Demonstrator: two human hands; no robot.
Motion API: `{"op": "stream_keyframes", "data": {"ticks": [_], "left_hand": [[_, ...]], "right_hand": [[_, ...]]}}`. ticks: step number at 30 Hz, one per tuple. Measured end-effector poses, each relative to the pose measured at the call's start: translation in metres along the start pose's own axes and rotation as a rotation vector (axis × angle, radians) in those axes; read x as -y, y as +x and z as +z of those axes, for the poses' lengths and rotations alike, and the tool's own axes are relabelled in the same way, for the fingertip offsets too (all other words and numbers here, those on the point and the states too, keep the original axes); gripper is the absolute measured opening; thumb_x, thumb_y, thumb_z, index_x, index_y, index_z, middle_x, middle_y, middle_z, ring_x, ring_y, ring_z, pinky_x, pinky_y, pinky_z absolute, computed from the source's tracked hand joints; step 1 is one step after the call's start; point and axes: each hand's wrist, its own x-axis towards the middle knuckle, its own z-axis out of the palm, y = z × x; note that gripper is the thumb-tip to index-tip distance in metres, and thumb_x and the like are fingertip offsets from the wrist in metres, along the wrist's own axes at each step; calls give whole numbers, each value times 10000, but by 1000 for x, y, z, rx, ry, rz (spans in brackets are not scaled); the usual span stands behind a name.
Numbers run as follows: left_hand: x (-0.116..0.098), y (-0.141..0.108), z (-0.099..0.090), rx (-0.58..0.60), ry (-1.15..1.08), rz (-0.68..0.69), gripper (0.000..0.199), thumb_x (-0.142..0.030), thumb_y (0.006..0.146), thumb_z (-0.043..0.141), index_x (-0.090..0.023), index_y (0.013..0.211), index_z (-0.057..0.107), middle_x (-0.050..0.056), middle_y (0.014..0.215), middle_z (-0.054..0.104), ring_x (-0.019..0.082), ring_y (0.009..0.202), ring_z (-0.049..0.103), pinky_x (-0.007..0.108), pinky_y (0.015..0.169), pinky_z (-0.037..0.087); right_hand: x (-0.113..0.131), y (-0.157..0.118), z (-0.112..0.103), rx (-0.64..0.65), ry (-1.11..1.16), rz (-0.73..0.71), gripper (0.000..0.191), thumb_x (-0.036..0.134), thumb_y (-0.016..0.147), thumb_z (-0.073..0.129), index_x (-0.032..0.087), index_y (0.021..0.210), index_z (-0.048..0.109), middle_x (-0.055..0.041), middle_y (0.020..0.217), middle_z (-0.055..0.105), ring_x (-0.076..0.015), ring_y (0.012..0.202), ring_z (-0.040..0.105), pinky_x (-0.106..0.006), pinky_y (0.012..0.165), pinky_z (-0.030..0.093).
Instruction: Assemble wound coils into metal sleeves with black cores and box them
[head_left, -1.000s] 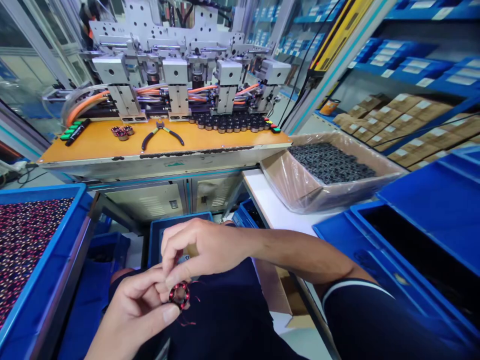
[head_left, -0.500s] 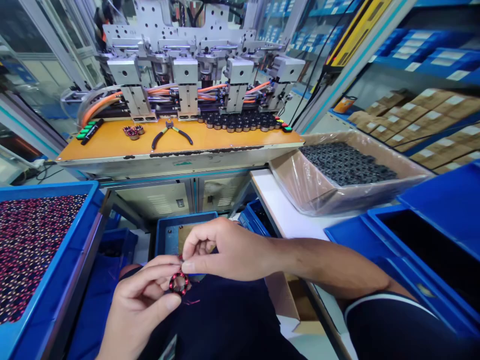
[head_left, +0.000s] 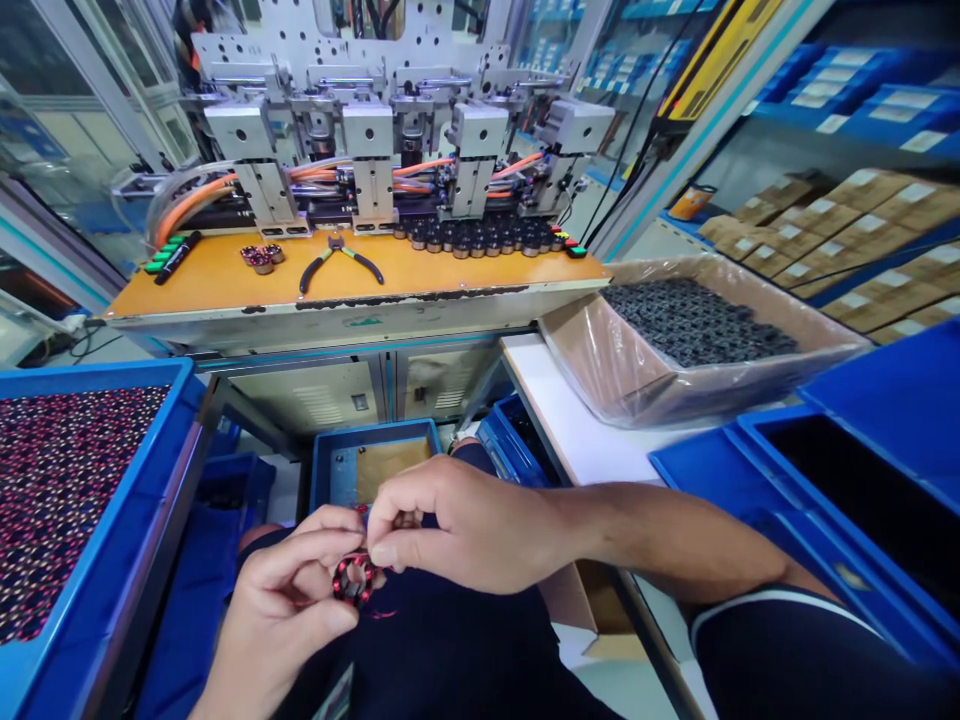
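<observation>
Ring (head_left: 365, 577), dark with red windings, sits upright in the left hand (head_left: 281, 590), gripped between thumb and fingers above the dark-clad lap (head_left: 450, 650). At its upper edge, the right hand (head_left: 465, 520) has thumb and fingertips pinched together; what lies between them is too small to tell. Thin red wires (head_left: 384, 613) show just beside the ring. Beyond the hands, a blue tray (head_left: 375, 433) stands below the orange bench (head_left: 247, 288), which bears pliers (head_left: 337, 250) between a few similar rings (head_left: 262, 260) and rows of dark round parts (head_left: 480, 240).
</observation>
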Motion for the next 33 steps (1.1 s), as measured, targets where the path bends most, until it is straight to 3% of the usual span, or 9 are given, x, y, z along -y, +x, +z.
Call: {"op": "stream_keyframes", "data": {"ticks": [9, 16, 27, 30, 33], "left_hand": [[-3, 6, 3, 61, -40, 69, 340, -223, 617, 926, -308, 932, 832, 58, 955, 671, 117, 675, 662, 197, 591, 552], [-3, 7, 1, 93, -62, 111, 292, -346, 654, 913, -300, 928, 826, 56, 906, 670, 138, 747, 673, 195, 635, 552], [0, 6, 0, 84, -42, 118, 313, -266, 636, 921, -267, 932, 817, 60, 918, 642, 114, 673, 616, 185, 576, 504], [-1, 6, -1, 114, -49, 100, 259, -307, 661, 908, -239, 885, 798, 52, 882, 617, 122, 680, 600, 199, 586, 496], [0, 6, 1, 175, -143, 71, 300, -384, 690, 885, -250, 936, 778, 53, 909, 604, 141, 712, 615, 233, 621, 500]], "right_hand": [[-8, -4, 2, 3, 102, -1, 80, 193, 881, 645, 141, 846, 694, 4, 772, 670, -100, 722, 584, -229, 729, 468], [-10, -2, 5, 20, 298, 51, 81, 200, 867, 646, 132, 830, 672, 11, 747, 660, -87, 709, 599, -208, 715, 482], [-7, -8, 12, -54, 141, -20, 103, 185, 879, 635, 151, 797, 688, 8, 749, 680, -88, 689, 594, -195, 699, 484], [-11, -12, 7, -7, -6, -139, 99, 225, 898, 666, 146, 842, 684, -4, 772, 672, -89, 687, 603, -190, 676, 485], [-14, -13, -3, -127, -402, -463, 129, 251, 946, 649, 123, 952, 666, -63, 891, 702, -129, 813, 645, -240, 770, 518]]}}
